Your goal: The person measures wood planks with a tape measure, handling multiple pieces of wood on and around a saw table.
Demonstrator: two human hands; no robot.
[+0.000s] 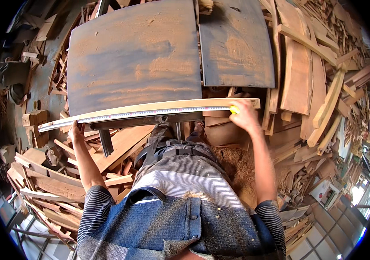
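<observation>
Far left: stack of short, squared brown wooden blocks [35, 123], standing beside loose offcuts.

Left of centre: left hand [76, 131], bare, raised from below to the near side of a long, narrow, pale wooden strip [150, 106]. Fingertips in contact at the strip's lower edge; whether clamped or merely supporting, cannot tell.

Centre: the strip, set crosswise in front of the person, along the near edge of a broad grey metal plate [137, 56] smeared with brown sawdust. Whether it rests on the plate, cannot tell. White, marked steel tape blade [163, 112], drawn out along the strip's near face between the hands; its far-left end too small to make out.

Right of centre: smaller grey metal plate [237, 52], dusty, beyond the strip. Right hand [246, 117], fingers closed on a yellow tape-measure case [234, 109], held against the strip short of its right end.

Far right: wide, reddish-brown plank [296, 65], among stacked lumber.

Step in hand, by judgement: measuring the strip's length. Next move appears to call for a taut, flush blade, the left end kept aligned, and a reading beside the case.
</observation>
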